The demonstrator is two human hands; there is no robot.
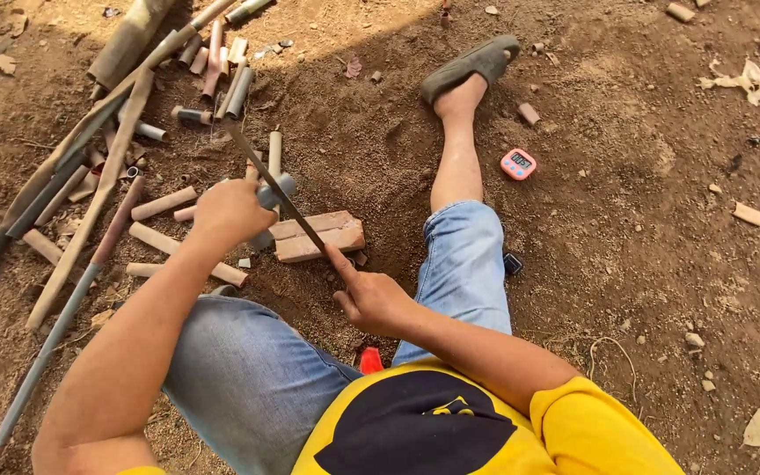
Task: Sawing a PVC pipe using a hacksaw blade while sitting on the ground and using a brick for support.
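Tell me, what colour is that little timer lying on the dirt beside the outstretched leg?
The small timer is pinkish-red with a dark screen, clearest in the head view.

The handle of the long blade [276,189] was hidden inside the right hand [373,299], and what the left hand [229,211] gripped was mostly covered by its fingers [248,220]. The display of the small pink timer [518,164] was too small to be read. The long bamboo poles [54,290] were cut off at the left and bottom edges. A red object [370,360] was half concealed between the legs
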